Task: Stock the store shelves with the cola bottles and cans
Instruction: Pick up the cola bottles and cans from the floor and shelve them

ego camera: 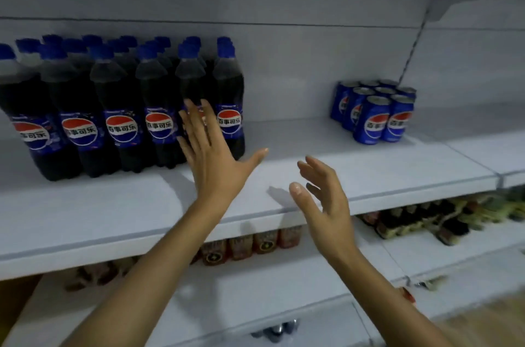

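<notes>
White store shelving fills the view, tier above tier. Nearest, at the bottom, a lower shelf (255, 289) carries reddish cartons (250, 244) tucked under the tier above. Further right sits a row of dark packs (412, 221), too blurred to name.

Two bare forearms rise over these toward the middle shelf (312, 136). Both hands are empty and apart from one another. The right hand (321, 193) hovers above the shelf's front lip, fingers loosely curved and thumb out, holding nothing. The left hand (211, 156) reaches further in, fingers straight and spread, in front of the right end of the cola bottles (122, 107). Whether its fingertips touch a label or stop just short cannot be told.

The bottles stand upright in close rows on the left part of the shelf, blue caps up and labels facing out. Well apart from them, on the right, the cola cans (375, 113) stand upright in a tight block, two wide and several deep. A bare stretch of shelf lies between the two groups, and behind everything is the pale back panel (284, 62).

The step in hand looks like squaring up the bottle rows, with part of the stocking done and room left to fill. The next move probably calls for fetching more stock from out of view. It should be set upright in the gap, flush with the row ends, without knocking the end bottle.
</notes>
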